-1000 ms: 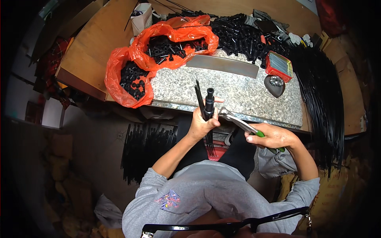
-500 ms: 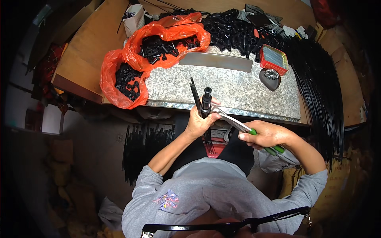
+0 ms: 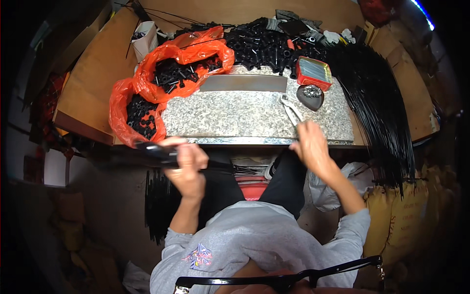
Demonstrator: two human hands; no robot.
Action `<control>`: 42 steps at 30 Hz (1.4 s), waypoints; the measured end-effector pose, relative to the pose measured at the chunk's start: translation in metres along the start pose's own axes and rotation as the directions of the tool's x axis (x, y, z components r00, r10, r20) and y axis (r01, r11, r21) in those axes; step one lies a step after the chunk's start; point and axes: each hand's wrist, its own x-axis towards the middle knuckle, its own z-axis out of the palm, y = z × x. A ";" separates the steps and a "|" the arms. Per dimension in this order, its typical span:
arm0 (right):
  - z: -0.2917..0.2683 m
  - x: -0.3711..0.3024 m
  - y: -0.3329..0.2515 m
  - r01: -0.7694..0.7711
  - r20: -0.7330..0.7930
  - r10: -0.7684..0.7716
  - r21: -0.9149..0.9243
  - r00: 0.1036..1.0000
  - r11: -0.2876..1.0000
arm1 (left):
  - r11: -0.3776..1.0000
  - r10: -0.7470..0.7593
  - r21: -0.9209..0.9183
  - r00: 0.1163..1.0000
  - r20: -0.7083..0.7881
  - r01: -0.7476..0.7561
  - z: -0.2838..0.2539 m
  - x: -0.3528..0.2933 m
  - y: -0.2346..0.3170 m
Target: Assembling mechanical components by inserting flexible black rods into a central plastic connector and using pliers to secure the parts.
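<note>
The hands were apart: the left hand (image 3: 187,169) clasped blurred black rods (image 3: 164,154) before the worktop (image 3: 215,117); the right hand (image 3: 313,147) gripped pliers (image 3: 292,112) over it, by the handles, presumably leaving their head free.

Passage lies over the slab (image 3: 220,115), orange bag (image 3: 119,111) blocking left, pliers (image 3: 288,104) right.

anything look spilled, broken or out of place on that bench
Nothing looks clearly spilled or broken. Slightly untidy: the long black rods on the right, whose ends droop past the near edge of the bench, and the black parts heaped loosely at the back. Both could be deliberate.
</note>
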 end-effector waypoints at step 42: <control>-0.058 0.027 -0.045 0.186 -0.186 -0.040 0.891 0.982 0.413 | 0.940 -0.339 0.168 0.767 0.546 0.296 0.084 0.025 -0.019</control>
